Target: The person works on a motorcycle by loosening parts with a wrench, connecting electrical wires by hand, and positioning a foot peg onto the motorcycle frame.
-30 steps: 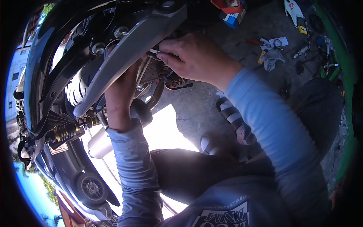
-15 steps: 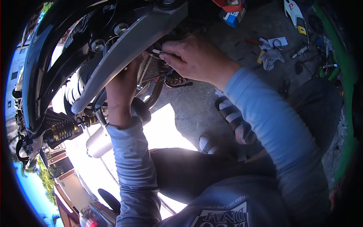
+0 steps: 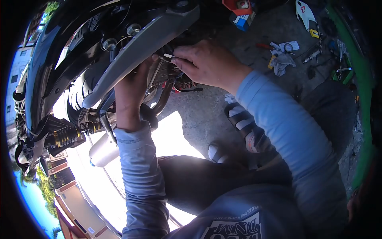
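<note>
A motorcycle's rear part fills the upper left, with a long grey panel (image 3: 139,51) slanting across it. My right hand (image 3: 207,59) is closed in a pinch on a small dark piece with a white end (image 3: 168,56), just beyond the panel's right edge. My left hand (image 3: 133,89) reaches up behind that panel, which hides most of its fingers. One of its fingertips shows beside the small piece; the fingers look curled, but what they hold cannot be made out. Metal engine parts and a bent exhaust pipe (image 3: 163,99) lie just below both hands.
A shock absorber (image 3: 65,137) and a silver muffler (image 3: 104,152) are at the lower left. On the concrete floor lie a grey cloth (image 3: 283,63), a red-handled tool (image 3: 264,46), a blue box (image 3: 243,23) and a white plastic part (image 3: 304,15). A green edge (image 3: 364,99) runs down the right.
The motorcycle has shifted slightly to the right in view. Both hands remain at nearly the same spot by the panel, with the small piece still in my right hand's pinch.
</note>
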The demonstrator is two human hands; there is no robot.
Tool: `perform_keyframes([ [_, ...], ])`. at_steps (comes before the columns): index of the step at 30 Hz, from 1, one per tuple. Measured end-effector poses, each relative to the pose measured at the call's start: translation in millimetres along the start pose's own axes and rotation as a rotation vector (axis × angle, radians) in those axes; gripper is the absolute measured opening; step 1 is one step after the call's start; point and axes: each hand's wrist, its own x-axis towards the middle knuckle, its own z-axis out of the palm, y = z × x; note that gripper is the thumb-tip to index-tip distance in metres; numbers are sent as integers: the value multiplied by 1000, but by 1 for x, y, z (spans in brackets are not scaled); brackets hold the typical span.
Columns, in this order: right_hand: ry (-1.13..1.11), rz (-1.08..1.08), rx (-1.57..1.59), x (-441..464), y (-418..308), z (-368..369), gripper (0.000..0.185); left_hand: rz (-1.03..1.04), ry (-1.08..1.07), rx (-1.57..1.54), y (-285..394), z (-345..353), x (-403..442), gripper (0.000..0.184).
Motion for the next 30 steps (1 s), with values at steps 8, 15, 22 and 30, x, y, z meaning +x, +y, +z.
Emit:
perform_keyframes([
  [8, 27, 11, -107, -7, -2, -1, 11, 34, 6, -47, -2, 3, 1, 39],
  [15, 34, 13, -141, -12, -1, -3, 13, 15, 13, -57, -1, 5, 2, 38],
  [22, 35, -30, -219, -12, 1, -4, 16, -6, 22, -63, -1, 6, 2, 38],
  [30, -64, -5, -354, -6, -8, -15, 17, -11, 21, -62, -2, 6, 2, 37],
])
